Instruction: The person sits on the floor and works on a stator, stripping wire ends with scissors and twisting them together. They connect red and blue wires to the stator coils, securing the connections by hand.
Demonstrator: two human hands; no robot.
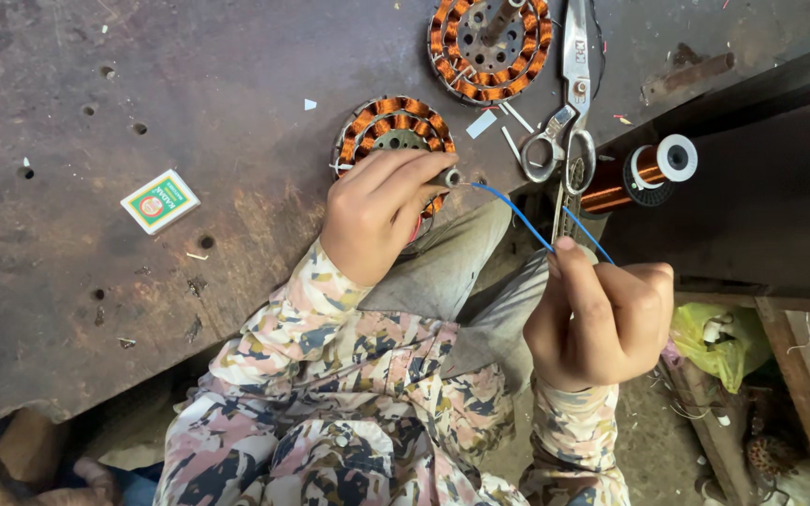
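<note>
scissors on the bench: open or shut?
Shut, as far as shows. The scissors lie flat on the bench, blades together pointing toward the top edge, the two handle loops close side by side.

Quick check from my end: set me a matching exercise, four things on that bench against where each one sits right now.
Things:
1. scissors
2. small box
3. blue wire
4. copper wire spool

Places:
A. running between both hands
B. alone on the bench, left of the left hand
C. right of the scissors' handles
D. beside the upper wound stator

Pairs: 1-D, 2-B, 3-A, 4-C
</note>
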